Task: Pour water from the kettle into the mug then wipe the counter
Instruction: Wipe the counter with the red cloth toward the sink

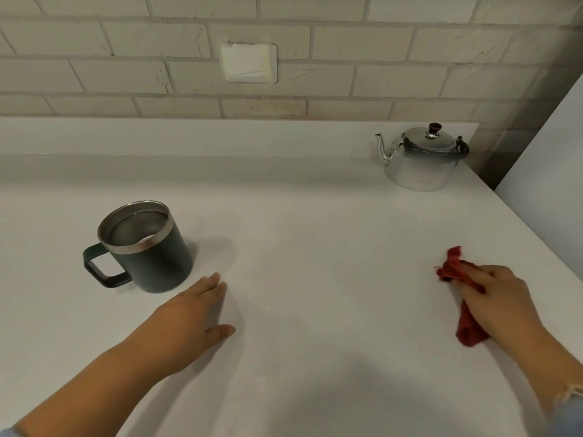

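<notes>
On counter (315,247): mug (148,247) beside flat left hand (192,316); right hand (501,298) grips cloth (457,272).

Red cloth (463,298) partly hidden — under right hand (501,294).

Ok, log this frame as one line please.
phase: wiping | right hand: pressing crumpled red cloth on white counter | left hand: flat, empty | dark green steel-rimmed mug: upright | silver metal kettle: set down, lidded

right hand (501,294) on red cloth (467,326) | left hand (192,313) flat | mug (151,257) near
</notes>
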`<action>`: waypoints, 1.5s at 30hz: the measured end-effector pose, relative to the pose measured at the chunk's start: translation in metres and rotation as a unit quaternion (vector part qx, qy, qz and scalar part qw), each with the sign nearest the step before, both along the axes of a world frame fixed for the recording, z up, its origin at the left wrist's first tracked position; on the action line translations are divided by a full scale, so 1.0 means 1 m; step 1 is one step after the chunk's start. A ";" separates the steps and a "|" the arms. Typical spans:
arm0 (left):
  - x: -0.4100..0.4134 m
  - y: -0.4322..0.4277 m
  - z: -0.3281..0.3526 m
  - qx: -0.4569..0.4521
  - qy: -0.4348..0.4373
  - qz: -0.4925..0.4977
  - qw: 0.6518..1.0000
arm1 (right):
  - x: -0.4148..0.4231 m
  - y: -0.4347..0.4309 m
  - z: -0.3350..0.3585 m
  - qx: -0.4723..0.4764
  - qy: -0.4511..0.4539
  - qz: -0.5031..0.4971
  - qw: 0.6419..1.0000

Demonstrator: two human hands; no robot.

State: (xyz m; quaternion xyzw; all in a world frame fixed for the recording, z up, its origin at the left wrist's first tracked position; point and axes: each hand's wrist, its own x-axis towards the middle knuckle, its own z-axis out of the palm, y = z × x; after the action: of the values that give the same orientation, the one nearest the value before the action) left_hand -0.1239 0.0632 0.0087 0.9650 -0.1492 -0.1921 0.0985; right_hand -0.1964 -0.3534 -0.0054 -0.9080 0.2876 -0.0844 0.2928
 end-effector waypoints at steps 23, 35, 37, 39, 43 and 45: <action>-0.021 0.077 0.012 -0.084 -0.073 0.102 0.989 | 0.156 0.099 0.000 0.034 -0.143 0.137 0.980; 0.016 0.170 -0.028 -0.034 -0.203 0.251 0.946 | 0.240 0.147 -0.028 -0.154 -0.007 0.175 0.973; 0.029 0.176 -0.032 -0.002 -0.149 0.283 0.948 | 0.229 0.193 -0.029 -0.110 -0.042 0.260 0.958; 0.036 0.178 -0.034 0.005 -0.106 0.288 0.952 | 0.208 0.228 -0.030 -0.089 -0.066 0.349 0.930; 0.039 0.182 -0.038 0.018 -0.087 0.253 0.963 | 0.177 0.249 -0.028 -0.031 -0.044 0.486 0.872; 0.041 0.186 -0.038 0.058 -0.099 0.219 0.969 | 0.178 0.242 -0.013 0.091 -0.019 0.486 0.869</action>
State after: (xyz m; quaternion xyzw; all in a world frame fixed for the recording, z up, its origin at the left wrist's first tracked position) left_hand -0.0829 0.2491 -0.0293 0.9924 0.0685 -0.0775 0.0665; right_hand -0.0187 -0.1110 -0.0187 -0.9006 -0.1896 0.0781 0.3833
